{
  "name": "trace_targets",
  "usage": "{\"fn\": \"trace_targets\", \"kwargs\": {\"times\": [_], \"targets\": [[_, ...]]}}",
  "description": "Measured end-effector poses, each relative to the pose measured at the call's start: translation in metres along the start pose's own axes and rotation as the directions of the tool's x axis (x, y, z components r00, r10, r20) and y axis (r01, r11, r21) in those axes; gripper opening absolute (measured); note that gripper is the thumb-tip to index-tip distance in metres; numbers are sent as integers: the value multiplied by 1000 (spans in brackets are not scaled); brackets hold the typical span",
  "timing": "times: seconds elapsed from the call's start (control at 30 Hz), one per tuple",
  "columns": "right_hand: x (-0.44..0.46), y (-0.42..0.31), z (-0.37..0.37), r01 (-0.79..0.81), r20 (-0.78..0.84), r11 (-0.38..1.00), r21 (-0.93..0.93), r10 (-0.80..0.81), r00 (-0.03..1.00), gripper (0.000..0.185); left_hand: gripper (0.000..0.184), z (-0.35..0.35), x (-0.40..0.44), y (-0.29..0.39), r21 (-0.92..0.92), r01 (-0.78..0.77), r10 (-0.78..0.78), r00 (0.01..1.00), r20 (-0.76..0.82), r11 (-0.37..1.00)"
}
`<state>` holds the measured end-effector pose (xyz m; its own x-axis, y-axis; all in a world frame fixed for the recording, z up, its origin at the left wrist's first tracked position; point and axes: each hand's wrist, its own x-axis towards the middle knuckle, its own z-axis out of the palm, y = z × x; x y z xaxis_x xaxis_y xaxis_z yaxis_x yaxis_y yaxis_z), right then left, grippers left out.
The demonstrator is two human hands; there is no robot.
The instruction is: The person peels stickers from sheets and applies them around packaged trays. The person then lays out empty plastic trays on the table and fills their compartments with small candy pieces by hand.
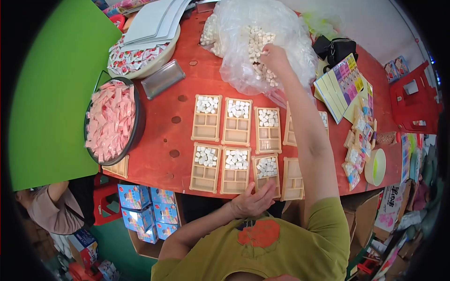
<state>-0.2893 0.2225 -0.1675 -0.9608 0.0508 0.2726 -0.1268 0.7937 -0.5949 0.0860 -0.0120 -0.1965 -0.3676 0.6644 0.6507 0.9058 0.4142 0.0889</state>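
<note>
My right hand (275,58) reaches into a large clear plastic bag (234,56) of small white pieces at the top of the table, its fingers pinched together; what they hold is too small to tell. My left hand (254,200) rests at the table's front edge, fingers apart and curved, beside the lower edge of a tan compartment tray (274,180). Several such trays stand in two rows, many with white pieces in their top compartment. One tray (292,180) in the front row shows bare compartments. My right arm partly covers the trays behind it.
At the left stand a dark tub (139,122) of pink packets and a pale basin (173,44) of red-white packets, near a metal box (163,78). Printed sheets (340,86), packed trays (358,145) and a pale bowl (375,167) lie right. Another person's arm (57,191) shows lower left.
</note>
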Motion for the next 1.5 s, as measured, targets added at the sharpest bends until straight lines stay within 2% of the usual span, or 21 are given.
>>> {"fn": "trace_targets", "kwargs": {"times": [0.07, 0.13, 0.33, 0.4, 0.47, 0.53, 0.57, 0.63, 0.67, 0.7, 0.73, 0.77, 0.87, 0.93, 1.0, 1.1, 1.17, 1.3, 1.37, 1.43, 1.5], "targets": [[-6, -3, -5, -65, 17, 997, -30, 66, 998, 30, 32, 0, 0, 1, -4, 8, -8, 1000, 19, 1000], [-11, -2, -1, 48, 9, 990, -130, -47, 999, 28, 32, 1, -1, 2, -5, 16, -16, 1000, 12, 1000], [-5, -2, 12, 153, 184, 953, -260, -106, 977, 29, 33, 1, 1, 2, -21, 35, -35, 999, 30, 999], [5, 6, 15, 162, 151, 943, -290, -122, 981, 27, 33, -1, 1, 2, -40, 41, -40, 999, 28, 998], [9, -6, -2, -23, 63, 987, -160, 34, 997, 33, 32, 1, -1, 2, -62, 39, -37, 999, 38, 997], [2, 5, -7, 188, -61, 947, -261, -211, 976, 26, 29, 1, 0, 2, -101, 48, -47, 999, 18, 994], [6, 24, 2, 181, -39, 950, -253, -197, 980, 26, 29, 1, -1, 2, -115, 68, -65, 997, 32, 991], [10, 67, 21, 245, -184, 950, -192, -280, 942, 26, 30, 2, -2, 4, -87, 57, -57, 998, 2, 995], [-3, 53, 10, 238, -174, 952, -194, -272, 946, 26, 30, 3, -1, 3, -98, 64, -64, 998, 6, 993], [-23, 14, -14, 85, -177, 994, 68, -72, 982, 28, 31, 3, -1, 3, -105, 69, -68, 998, 11, 992], [-44, -18, -35, -83, -133, 944, 321, 131, 982, 29, 33, 3, -2, 4, -113, 70, -68, 997, 19, 991], [-61, -29, -48, -106, -98, 875, 472, 172, 980, 30, 34, 6, -6, 6, -123, 82, -81, 997, 17, 989], [-143, -82, -101, -225, -5, 775, 590, 282, 959, 24, 33, -3, -1, 4, -173, 113, -102, 992, 72, 979], [-195, -50, -113, -170, 93, 813, 556, 142, 985, 19, 31, 0, -1, 9, -203, 120, -108, 992, 68, 972], [-260, -53, -120, -257, 103, 881, 397, 235, 966, 13, 32, -1, 6, 12, -232, 102, -89, 994, 67, 967], [-330, -42, -122, -253, 177, 817, 517, 187, 966, 17, 35, 3, 19, 24, -279, 57, -36, 996, 80, 958], [-356, -46, -130, -204, 224, 956, 211, 156, 962, 21, 39, 11, 27, 31, -298, 12, 12, 997, 78, 955], [-370, -52, -123, -155, 183, 987, 48, 144, 972, 27, 39, 22, 38, 40, -267, -25, 51, 994, 92, 963], [-370, -55, -124, -141, 163, 988, 65, 129, 978, 27, 33, 25, 37, 39, -219, -15, 53, 985, 167, 976], [-368, -57, -129, -120, 149, 989, 83, 107, 983, 28, 31, 24, 36, 35, -202, -28, 60, 987, 150, 979], [-368, -59, -135, -234, 153, 952, 198, 205, 967, 25, 28, 23, 35, 32, -183, -36, 61, 989, 136, 983]]}}
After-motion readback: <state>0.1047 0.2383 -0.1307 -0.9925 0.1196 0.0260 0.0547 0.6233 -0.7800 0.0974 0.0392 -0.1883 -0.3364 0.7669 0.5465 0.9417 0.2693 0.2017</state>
